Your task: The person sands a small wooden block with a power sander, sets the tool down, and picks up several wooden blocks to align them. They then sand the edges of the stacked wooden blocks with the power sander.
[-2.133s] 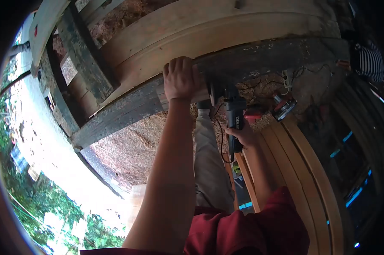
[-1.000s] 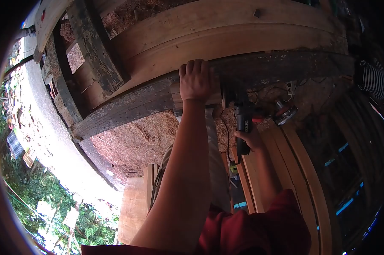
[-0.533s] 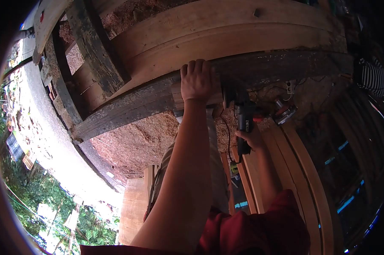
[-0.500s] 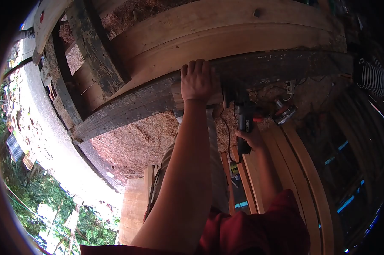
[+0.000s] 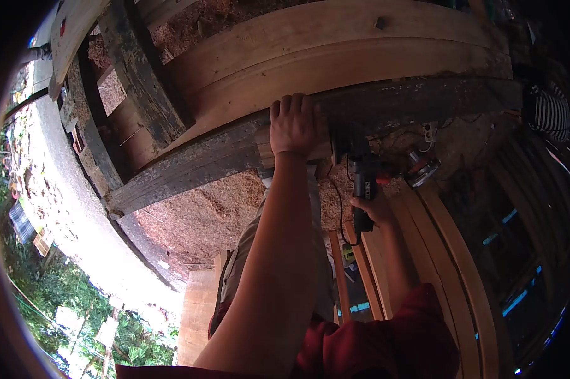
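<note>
My left hand (image 5: pixel 293 129) presses down on a short wooden block (image 5: pixel 267 148) that lies on the dark, weathered beam (image 5: pixel 215 145). Its fingers lie together over the block's far side, with the tips partly hidden. Closed around the black body of a corded power tool, seemingly an angle grinder (image 5: pixel 364 184), is my right hand (image 5: pixel 374 207). The tool's head sits at the right end of the block; shadow hides whether it touches. Its cord (image 5: pixel 340 202) loops down beside my leg.
Long planks (image 5: pixel 348 60) span beyond the beam. Shavings (image 5: pixel 200 208) cover the ground. Another power tool with a metal part (image 5: pixel 422 169) and a white socket (image 5: pixel 429 132) are at right. Boards (image 5: pixel 443 252) stretch along my right side. Striped cloth (image 5: pixel 550 114) shows far right.
The view has shifted slightly. Both hands, the block and the power tool keep nearly the same places relative to each other.
</note>
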### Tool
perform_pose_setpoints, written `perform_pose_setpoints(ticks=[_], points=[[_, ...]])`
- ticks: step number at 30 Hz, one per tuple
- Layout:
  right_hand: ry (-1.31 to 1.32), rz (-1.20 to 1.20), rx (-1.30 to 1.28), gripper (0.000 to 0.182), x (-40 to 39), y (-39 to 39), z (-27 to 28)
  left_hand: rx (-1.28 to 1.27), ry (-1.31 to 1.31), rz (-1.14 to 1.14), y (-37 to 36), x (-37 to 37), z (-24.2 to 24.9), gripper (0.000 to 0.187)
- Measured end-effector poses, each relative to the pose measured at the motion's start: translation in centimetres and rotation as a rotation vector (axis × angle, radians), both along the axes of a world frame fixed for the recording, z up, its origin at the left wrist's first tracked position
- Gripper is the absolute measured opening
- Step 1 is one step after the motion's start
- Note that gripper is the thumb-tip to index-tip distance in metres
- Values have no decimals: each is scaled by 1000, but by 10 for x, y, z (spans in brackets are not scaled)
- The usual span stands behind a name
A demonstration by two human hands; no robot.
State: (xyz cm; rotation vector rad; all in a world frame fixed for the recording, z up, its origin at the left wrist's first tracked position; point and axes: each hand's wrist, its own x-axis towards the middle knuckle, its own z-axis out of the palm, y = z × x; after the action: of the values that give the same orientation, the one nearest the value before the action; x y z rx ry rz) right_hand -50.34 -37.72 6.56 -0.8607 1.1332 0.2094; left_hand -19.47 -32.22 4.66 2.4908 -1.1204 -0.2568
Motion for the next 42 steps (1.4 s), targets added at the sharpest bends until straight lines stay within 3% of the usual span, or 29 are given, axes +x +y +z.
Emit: perform_pose_setpoints(ticks=[12, 21, 30, 42], points=[[30, 126, 5, 41, -9, -11, -12, -6, -7, -3, 0, 0, -1, 20], [-17, 92, 70, 45, 1, -17, -2, 12, 17, -7, 0, 0, 2, 21], [28, 112, -31, 38, 0, -11, -2, 9, -16, -6, 0, 1, -2, 23], [33, 148, -103, 44, -16, -4, -13, -9, -14, -21, 0, 1, -1, 20]])
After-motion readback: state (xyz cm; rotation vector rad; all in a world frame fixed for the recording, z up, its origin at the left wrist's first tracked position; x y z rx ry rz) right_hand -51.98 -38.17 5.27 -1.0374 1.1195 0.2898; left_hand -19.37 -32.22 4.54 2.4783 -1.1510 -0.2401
